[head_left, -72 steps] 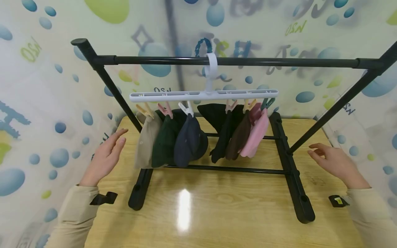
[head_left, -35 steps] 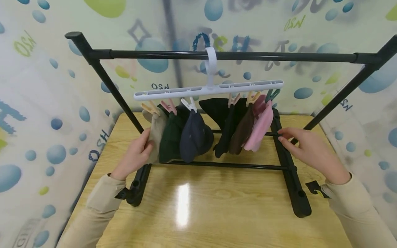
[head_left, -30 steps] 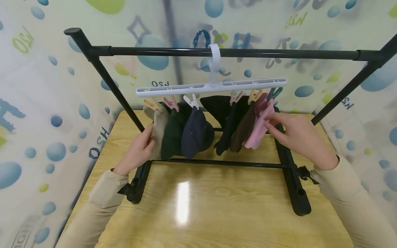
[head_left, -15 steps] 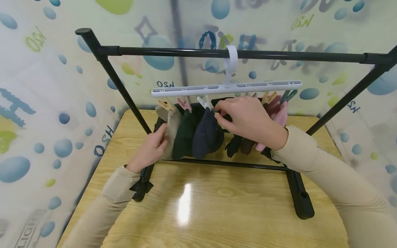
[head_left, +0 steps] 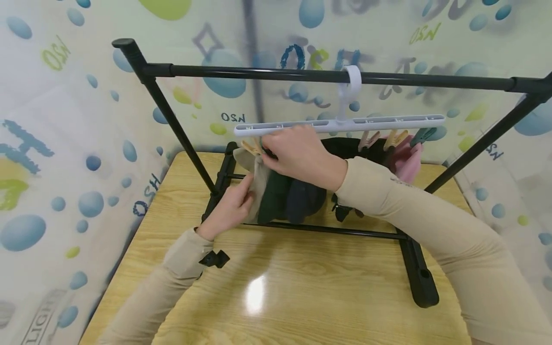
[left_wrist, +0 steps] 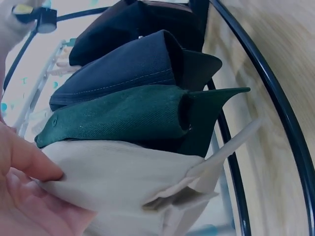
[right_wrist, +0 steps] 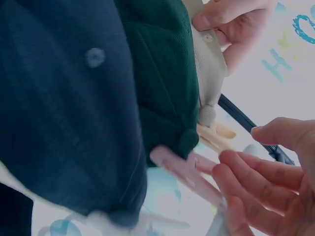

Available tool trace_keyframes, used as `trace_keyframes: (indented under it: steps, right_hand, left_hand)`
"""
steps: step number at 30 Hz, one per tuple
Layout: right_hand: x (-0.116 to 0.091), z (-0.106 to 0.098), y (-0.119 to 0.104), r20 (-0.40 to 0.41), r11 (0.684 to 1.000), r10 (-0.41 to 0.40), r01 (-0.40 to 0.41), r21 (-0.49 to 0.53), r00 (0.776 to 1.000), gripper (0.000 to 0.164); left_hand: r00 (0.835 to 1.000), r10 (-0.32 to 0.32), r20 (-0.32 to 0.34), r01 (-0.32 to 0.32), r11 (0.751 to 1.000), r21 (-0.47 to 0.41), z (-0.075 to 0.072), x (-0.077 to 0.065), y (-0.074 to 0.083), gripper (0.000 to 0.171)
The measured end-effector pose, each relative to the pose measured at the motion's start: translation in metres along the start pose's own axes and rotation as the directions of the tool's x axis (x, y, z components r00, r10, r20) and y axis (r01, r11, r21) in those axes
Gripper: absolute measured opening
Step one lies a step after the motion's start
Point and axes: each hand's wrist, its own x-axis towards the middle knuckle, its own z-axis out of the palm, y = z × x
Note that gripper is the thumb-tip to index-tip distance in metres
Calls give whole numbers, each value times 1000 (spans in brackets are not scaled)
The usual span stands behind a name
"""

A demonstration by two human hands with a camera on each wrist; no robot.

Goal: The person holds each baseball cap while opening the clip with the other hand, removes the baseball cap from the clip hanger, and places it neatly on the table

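Observation:
A white hanger [head_left: 388, 123] hooks over the black rail, with several caps clipped below it in a row. My left hand [head_left: 228, 206] pinches the edge of the beige cap [head_left: 258, 191] at the row's left end between thumb and fingers. Beside it hang a dark green cap [left_wrist: 113, 115] and a navy cap [left_wrist: 128, 71]. My right hand [head_left: 304, 155] reaches across to the hanger's left part, its fingers loosely bent near the yellow clothespin [right_wrist: 215, 138] on the beige cap. A pink clothespin [right_wrist: 184, 172] on the green cap lies right at these fingertips.
The black rack's top rail [head_left: 258, 73] spans the view over a wooden table [head_left: 327, 287]. A pink cap [head_left: 407, 160] hangs at the right end under a teal clothespin [head_left: 422, 136]. A lower crossbar [head_left: 336, 230] joins the rack's feet. Patterned walls stand behind and left.
My left hand came in from the left and took hold of the beige cap. My right hand crossed leftward over the row to the beige cap's clothespin. The hanger slid right along the rail.

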Motion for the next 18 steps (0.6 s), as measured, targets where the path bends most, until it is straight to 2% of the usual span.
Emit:
trace_keyframes:
  steps: [2, 5, 9, 14, 18]
  right_hand:
    - [5, 4, -2, -4, 999, 22, -22, -24, 1000, 28]
    - [11, 8, -4, -14, 996, 57, -58, -71, 998, 36]
    - [21, 11, -3, -19, 992, 80, -81, -93, 997, 47]
    - [33, 15, 1, -34, 992, 78, -80, -94, 996, 54]
    - [40, 16, 1, -22, 991, 97, -99, -95, 995, 55]
  left_hand:
    - [1000, -10, 10, 10, 1000, 9, 2, 0, 4, 33]
    - [999, -27, 17, 27, 999, 32, 3, -1, 10, 30]
    - [999, -42, -21, 44, 993, 114, 0, -3, 19, 20]
    - [996, -34, -78, 50, 975, 217, -7, -5, 27, 27]
    - [996, -13, -86, 35, 966, 258, -10, -3, 35, 32]
